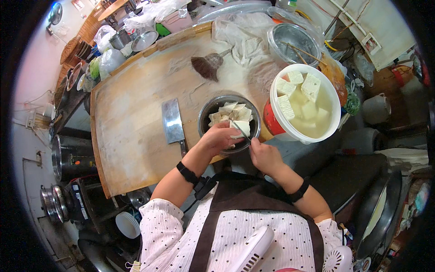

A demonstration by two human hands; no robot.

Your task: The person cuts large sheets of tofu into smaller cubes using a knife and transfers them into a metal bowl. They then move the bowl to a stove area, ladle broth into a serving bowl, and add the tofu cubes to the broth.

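Observation:
Over a steel bowl [257, 136] of cut white tofu pieces [234, 110], my left hand [221, 136] holds a white tofu block [243, 128]. My right hand [265, 154], at the bowl's right edge, grips a thin knife [240, 128] whose blade lies against the block. To the right stands a white plastic bucket [334, 125] with several tofu blocks in cloudy liquid. A cleaver [172, 120] with a dark handle rests on the board left of the bowl.
The wooden board [129, 136] bears flour. A dark-bristled brush [207, 64] and a plastic sheet [238, 34] lie at its back. A clear-rimmed tub [294, 42] holding wooden chopsticks [299, 51] stands behind the bucket. A steel pot [63, 158] stands left of the board.

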